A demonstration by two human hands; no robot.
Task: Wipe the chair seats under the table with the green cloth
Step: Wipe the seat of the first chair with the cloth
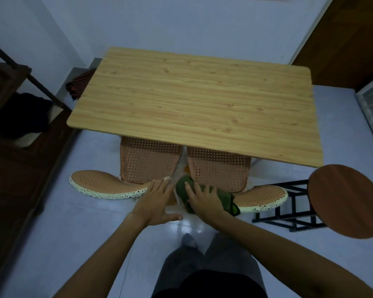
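Right hand (199, 197) presses the green cloth (205, 195) flat on the right chair (219, 168) by the bench (194, 104); left hand (157, 201), spread and empty, should steady the left chair (146, 162) during long, overlapping strokes.

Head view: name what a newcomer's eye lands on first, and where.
The wood-grain table fills the middle, with two orange perforated chairs tucked beneath its near edge. Below them, the right hand presses a green cloth onto the right chair while the left hand rests beside it. A round brown stool stands at right.
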